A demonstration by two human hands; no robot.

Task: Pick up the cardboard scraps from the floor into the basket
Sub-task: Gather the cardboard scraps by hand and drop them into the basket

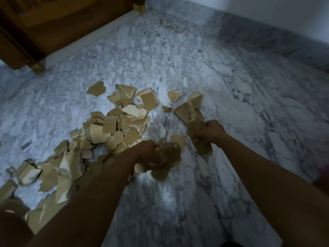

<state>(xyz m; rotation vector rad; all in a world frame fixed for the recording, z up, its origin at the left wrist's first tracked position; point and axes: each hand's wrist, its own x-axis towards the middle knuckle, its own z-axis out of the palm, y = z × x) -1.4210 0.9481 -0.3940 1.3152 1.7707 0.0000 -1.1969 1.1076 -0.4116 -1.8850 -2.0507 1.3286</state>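
A heap of torn tan cardboard scraps (pixel 99 132) lies on the marble floor, spreading from the centre toward the lower left. My left hand (pixel 147 152) is closed around a blurred bunch of scraps (pixel 165 166) just right of the heap. My right hand (pixel 211 131) grips another bunch of scraps (pixel 203 147), with larger pieces sticking out above and below the fist. A few loose scraps (pixel 174 95) lie further out on the floor. No basket is in view.
A wooden cabinet on gold-tipped feet (pixel 38 66) stands at the upper left. A grey marble skirting (pixel 267 38) and white wall run along the upper right. Grey-white marble floor (pixel 249 104) stretches to the right.
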